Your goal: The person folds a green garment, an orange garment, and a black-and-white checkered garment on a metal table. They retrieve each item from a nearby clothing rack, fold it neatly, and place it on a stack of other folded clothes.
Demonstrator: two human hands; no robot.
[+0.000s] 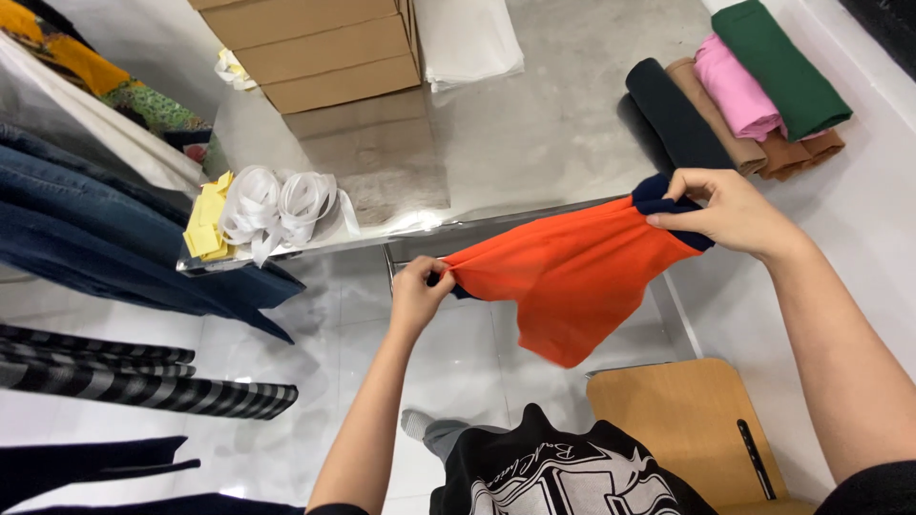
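Pinching an orange cloth taut between left hand and right hand, at twelve o'clock; the slack lower corner could slip free, I judge.

both arms reach forward, bare. left hand pinches shut, fingers curled. right hand pinches too, thumb beneath fingers.
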